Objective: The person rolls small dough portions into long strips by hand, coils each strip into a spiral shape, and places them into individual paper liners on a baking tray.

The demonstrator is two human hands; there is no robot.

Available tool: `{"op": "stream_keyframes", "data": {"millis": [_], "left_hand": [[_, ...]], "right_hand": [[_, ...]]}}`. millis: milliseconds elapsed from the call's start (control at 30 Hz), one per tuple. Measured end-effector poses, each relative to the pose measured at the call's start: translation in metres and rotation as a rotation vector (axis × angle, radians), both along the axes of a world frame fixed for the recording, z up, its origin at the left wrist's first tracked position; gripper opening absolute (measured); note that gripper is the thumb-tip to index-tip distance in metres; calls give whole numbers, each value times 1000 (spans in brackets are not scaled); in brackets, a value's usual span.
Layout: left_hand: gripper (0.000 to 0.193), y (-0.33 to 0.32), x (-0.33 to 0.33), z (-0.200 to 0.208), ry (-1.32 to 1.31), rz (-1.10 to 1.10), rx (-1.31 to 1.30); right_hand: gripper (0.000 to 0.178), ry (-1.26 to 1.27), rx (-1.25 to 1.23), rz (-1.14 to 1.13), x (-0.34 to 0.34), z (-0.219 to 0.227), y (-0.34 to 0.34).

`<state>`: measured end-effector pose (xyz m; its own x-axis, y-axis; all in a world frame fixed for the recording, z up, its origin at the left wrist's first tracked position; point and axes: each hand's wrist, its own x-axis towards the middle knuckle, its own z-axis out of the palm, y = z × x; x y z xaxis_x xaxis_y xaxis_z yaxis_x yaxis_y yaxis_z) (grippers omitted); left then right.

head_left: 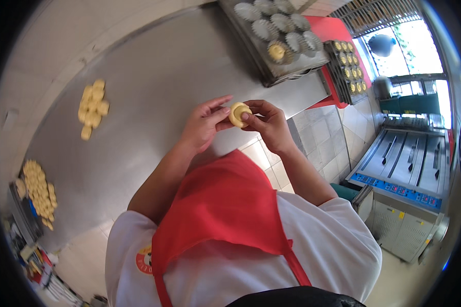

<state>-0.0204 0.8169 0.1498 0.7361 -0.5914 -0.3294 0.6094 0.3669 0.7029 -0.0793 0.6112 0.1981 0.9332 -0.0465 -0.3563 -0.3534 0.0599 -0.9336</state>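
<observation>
Between my two hands, above the near edge of the steel table [138, 82], is a small round piece of pale yellow dough [236, 118]. My right hand [269, 124] grips it, with the thumb pressed into its middle and the fingers behind. My left hand [206, 123] supports the dough's left side with its fingertips. Beyond my hands, a dark tray [256, 53] holds several fluted metal molds [265, 29]. One mold at its near side contains a shaped dough piece [276, 51].
A cluster of dough pieces [92, 106] lies on the table at left, and a bigger pile [38, 189] at the far left. On a red surface [322, 28] at right sits another tray of filled molds [349, 66]. A steel oven [402, 161] stands further right.
</observation>
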Motion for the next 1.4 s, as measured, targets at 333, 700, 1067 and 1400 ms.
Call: {"op": "stream_keyframes", "data": {"millis": [333, 700, 1067, 1400], "left_hand": [[47, 159, 135, -88, -489, 704, 1147], [70, 358, 102, -137, -126, 689, 1854], [21, 223, -41, -32, -806, 483, 849], [54, 168, -121, -113, -792, 297, 891]], "right_hand": [[42, -431, -415, -578, 191, 35, -247], [27, -515, -1033, -631, 123, 14, -184], [31, -774, -482, 259, 9, -47, 162], [61, -566, -1247, 652, -60, -170, 137]]}}
